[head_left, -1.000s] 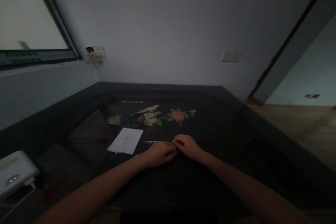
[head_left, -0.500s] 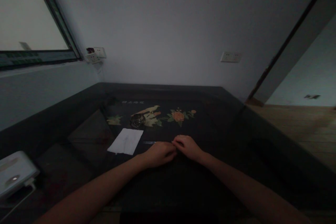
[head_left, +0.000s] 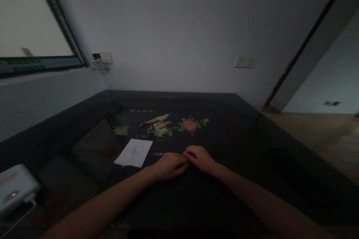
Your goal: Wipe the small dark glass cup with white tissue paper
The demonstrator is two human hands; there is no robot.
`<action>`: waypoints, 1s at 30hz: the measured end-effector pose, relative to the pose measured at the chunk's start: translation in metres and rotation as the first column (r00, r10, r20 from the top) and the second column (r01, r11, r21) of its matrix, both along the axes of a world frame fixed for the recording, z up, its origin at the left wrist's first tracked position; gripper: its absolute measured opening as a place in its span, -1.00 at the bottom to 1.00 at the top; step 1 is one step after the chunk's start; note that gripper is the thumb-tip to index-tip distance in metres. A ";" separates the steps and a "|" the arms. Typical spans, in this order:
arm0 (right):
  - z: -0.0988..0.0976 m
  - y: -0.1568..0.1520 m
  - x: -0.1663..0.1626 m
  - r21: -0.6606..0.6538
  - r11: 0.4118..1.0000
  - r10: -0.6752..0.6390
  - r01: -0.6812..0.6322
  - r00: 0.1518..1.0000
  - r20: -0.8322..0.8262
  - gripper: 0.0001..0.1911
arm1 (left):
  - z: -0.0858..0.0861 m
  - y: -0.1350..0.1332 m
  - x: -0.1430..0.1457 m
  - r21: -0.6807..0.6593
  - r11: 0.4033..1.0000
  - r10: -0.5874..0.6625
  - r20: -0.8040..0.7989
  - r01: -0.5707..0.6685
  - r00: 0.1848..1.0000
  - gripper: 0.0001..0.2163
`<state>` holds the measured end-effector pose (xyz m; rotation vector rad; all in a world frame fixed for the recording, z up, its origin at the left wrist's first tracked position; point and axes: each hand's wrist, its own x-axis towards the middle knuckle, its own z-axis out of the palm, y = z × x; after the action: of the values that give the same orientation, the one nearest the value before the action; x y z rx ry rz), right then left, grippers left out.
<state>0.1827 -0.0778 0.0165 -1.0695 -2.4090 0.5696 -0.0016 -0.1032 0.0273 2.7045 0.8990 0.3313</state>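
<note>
My left hand (head_left: 171, 165) and my right hand (head_left: 201, 158) rest close together on the dark glossy table (head_left: 241, 145). Both are closed, fingers curled inward, and they touch or nearly touch at the fingers. Whatever they may hold is hidden. A white sheet of paper or tissue (head_left: 134, 152) with a ragged lower edge lies flat to the left of my left hand. Just beyond it sits a dark coiled, ring-shaped thing (head_left: 146, 130); its kind is unclear in the dim light. Under it a painted bird and flowers (head_left: 190, 125) decorate the tabletop.
At the left edge stands a white box-like device (head_left: 17, 186) with a white cable (head_left: 22, 216). A wall with sockets (head_left: 245, 62) rises behind the table. The window (head_left: 33, 18) is at upper left, and wooden floor (head_left: 314, 130) shows at right.
The view has shifted very slightly, so the scene sits a little lower. Both hands keep their pose and place on the table.
</note>
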 end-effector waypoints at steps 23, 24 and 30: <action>0.001 -0.001 0.001 -0.008 1.000 -0.020 0.019 0.999 -0.025 -0.83 | 0.014 0.005 -0.010 0.182 0.979 0.086 0.034 -0.090 0.996 -0.84; 0.002 -0.002 0.001 -0.005 1.000 -0.026 0.025 0.999 -0.033 -0.83 | 0.017 0.008 -0.014 0.221 0.964 0.132 0.075 -0.146 0.988 -0.82; 0.007 -0.008 -0.001 0.077 0.997 -0.001 0.007 0.997 -0.080 -0.82 | 0.047 0.040 -0.065 0.281 0.806 0.383 0.424 -0.521 0.821 -0.83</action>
<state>0.1813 -0.0854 0.0238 -0.9996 -2.3396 0.5037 -0.0665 -0.0634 0.0745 2.5720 1.5034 1.1699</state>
